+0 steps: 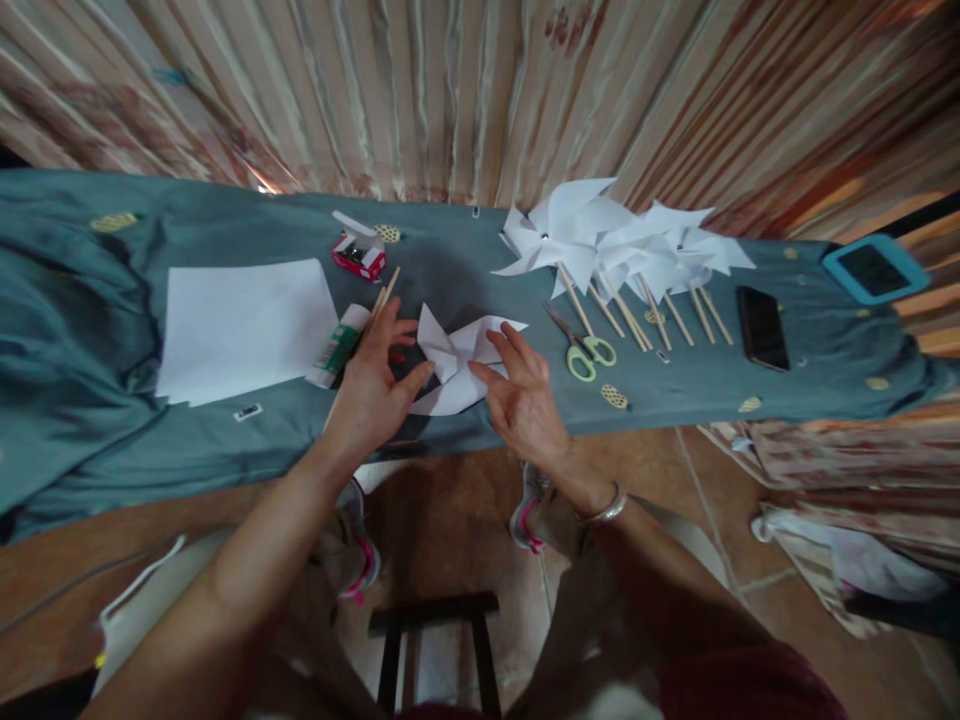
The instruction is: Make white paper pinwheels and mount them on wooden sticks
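A white paper pinwheel (pixel 469 342) lies on the cloth in front of me, its corners curling up. My left hand (pixel 373 372) is at its left side, thumb and fingers apart, the thumb tip close to the paper. From the right, my right hand (pixel 525 392) reaches over the pinwheel with fingers spread, some of them touching or just above the paper; contact is hard to tell. Neither hand grips anything visible. Just left of my left hand lie a glue stick (pixel 339 345) and some thin wooden sticks (pixel 391 284), partly hidden by the hand.
A small red box (pixel 360 255) stands with its lid up. White paper sheets (pixel 244 330) lie left. To the right are green-handled scissors (pixel 590 358), several pinwheels (pixel 577 225) on sticks, a phone (pixel 763 328) and a blue-framed device (pixel 876 268). Curtains hang behind the cloth-covered table (pixel 450 232).
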`<state>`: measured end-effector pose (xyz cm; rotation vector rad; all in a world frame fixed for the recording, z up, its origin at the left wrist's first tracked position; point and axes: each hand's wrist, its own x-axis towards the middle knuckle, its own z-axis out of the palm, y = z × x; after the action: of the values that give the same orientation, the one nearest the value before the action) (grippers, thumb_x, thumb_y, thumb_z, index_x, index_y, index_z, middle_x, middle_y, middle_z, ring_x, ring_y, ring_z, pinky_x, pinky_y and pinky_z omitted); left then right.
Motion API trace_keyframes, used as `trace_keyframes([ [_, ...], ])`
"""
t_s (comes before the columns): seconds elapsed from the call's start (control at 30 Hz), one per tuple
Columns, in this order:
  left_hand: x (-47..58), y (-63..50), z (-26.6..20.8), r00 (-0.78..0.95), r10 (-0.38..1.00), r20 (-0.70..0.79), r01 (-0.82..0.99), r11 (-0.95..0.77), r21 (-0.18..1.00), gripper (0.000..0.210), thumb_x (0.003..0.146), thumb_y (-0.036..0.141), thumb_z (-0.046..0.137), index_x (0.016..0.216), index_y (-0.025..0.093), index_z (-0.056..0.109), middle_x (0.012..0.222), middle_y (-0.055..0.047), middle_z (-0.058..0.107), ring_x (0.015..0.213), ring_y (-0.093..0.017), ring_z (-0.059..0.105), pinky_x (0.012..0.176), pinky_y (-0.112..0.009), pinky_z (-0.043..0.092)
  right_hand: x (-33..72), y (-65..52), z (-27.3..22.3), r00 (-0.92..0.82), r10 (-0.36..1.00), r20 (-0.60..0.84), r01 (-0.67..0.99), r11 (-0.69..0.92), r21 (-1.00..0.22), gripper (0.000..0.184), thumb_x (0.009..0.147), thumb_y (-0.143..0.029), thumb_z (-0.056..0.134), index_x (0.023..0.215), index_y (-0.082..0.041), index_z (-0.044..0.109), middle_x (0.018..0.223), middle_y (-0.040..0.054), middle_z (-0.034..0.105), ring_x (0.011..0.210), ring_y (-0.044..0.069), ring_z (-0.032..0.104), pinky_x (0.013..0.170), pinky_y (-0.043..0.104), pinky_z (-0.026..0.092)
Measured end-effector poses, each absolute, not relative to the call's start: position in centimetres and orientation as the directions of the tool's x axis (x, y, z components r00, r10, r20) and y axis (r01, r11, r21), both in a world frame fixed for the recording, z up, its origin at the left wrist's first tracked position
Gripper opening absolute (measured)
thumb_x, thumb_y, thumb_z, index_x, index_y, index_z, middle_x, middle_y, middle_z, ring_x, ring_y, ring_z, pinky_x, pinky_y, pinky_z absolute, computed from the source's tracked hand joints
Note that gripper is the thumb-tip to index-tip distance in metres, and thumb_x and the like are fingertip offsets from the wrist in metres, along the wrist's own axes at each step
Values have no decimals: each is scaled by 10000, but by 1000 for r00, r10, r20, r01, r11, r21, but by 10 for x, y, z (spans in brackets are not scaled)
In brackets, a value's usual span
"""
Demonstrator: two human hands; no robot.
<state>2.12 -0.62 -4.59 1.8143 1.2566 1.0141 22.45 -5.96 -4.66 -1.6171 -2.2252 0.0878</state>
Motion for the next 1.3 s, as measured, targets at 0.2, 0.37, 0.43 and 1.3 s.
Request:
trace_keyframes([
  [0.2, 21, -7, -47, 241, 939, 247, 447, -333, 830, 767, 797, 285, 683, 1472, 210, 327, 1287, -123, 619, 1052, -244, 625, 903, -433, 520, 224, -59, -45, -278, 925, 258, 911, 339, -234, 405, 927, -137, 378, 1222, -237, 638, 1497, 88, 440, 1465, 287, 252, 1081, 516, 346],
  [0.37, 23, -16, -39, 283, 895, 345, 515, -445, 732, 578, 855, 267, 618, 1399, 206, 436, 1224, -98, 638, 1053, -238, 604, 951, -439, 487, 223, -57, -43, -302, 922, 243, 915, 352, -199, 383, 914, -130, 405, 1199, -227, 642, 1492, 99, 450, 1458, 295, 257, 1076, 529, 328],
  [0.43, 26, -24, -35, 343, 850, 399, 545, -526, 653, 405, 895, 252, 561, 1296, 201, 543, 1172, -93, 647, 1077, -245, 587, 956, -435, 475, 222, -57, -42, -319, 920, 227, 911, 363, -195, 364, 913, -132, 419, 1191, -197, 645, 1496, 127, 442, 1457, 310, 255, 1081, 532, 314],
  [1.3, 49, -54, -42, 645, 714, 273, 593, -693, 410, 280, 909, 162, 517, 1169, 116, 612, 1160, -141, 685, 1107, -299, 556, 894, -445, 427, 216, -43, -48, -307, 922, 238, 910, 357, -210, 241, 899, -161, 473, 958, -212, 701, 1484, 91, 462, 1483, 276, 199, 1115, 479, 302],
])
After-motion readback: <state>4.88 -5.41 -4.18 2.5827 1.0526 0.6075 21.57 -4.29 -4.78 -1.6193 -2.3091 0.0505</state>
